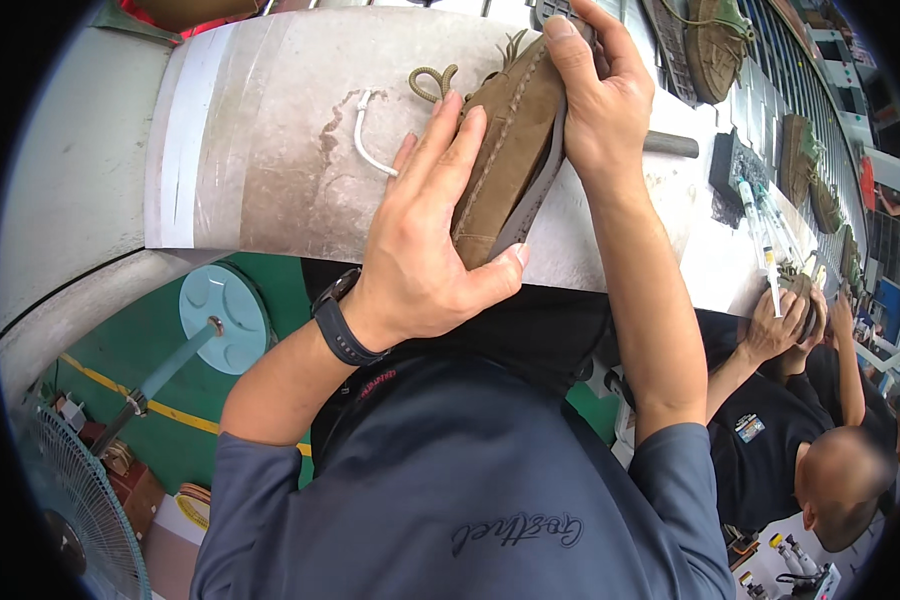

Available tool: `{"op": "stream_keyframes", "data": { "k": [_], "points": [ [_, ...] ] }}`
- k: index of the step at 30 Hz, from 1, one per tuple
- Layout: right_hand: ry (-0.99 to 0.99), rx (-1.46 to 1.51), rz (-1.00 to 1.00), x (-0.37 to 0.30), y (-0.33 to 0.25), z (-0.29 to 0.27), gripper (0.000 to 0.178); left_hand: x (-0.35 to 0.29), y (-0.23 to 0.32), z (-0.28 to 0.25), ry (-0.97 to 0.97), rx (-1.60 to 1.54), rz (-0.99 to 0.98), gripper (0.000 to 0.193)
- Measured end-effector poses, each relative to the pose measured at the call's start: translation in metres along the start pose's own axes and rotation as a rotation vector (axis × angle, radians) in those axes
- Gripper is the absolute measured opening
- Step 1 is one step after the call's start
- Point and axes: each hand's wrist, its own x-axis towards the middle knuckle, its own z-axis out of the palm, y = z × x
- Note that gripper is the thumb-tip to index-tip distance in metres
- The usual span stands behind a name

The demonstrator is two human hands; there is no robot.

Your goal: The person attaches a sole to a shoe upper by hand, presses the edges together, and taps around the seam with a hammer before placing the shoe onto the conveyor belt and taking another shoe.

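A brown suede shoe (507, 160) lies tilted on its side between my hands, over the white work surface. Along its right edge a grey sole strip (542, 192) stands partly apart from the upper, leaving a dark gap. My left hand (425, 225) holds the shoe from the left, fingers laid over the upper and thumb at the near end. At the far end my right hand (610, 95) grips shoe and sole, its thumb on top. An olive lace loop (432, 84) sticks out left of the shoe. Beside my left fingers lies a bent white cord (362, 140).
A dark rod (672, 145) lies right of my right wrist. Beyond it are a black block (734, 168), syringes (765, 225) and more brown shoes (715, 50) beside a roller conveyor. A co-worker (770, 400) handles a shoe at right. A fan (75, 500) stands lower left.
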Motion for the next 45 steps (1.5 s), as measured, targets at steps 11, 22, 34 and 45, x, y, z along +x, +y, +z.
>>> {"op": "stream_keyframes", "data": {
  "k": [11,22,34,45],
  "points": [
    [0.155,-0.092,-0.064,-0.008,-0.013,0.010,0.033,-0.001,-0.003,0.004,0.023,0.000,0.019,0.103],
    [0.212,0.140,-0.066,-0.011,0.011,0.011,0.035,-0.001,0.000,0.002,0.008,0.026,0.026,0.099],
    [0.238,-0.408,-0.442,-0.014,0.001,0.006,0.031,-0.003,-0.006,0.006,0.053,-0.001,0.038,0.102],
    [0.053,-0.551,-0.792,-0.028,-0.023,0.007,0.029,-0.005,-0.002,0.007,0.065,0.051,0.034,0.099]
  ]
}}
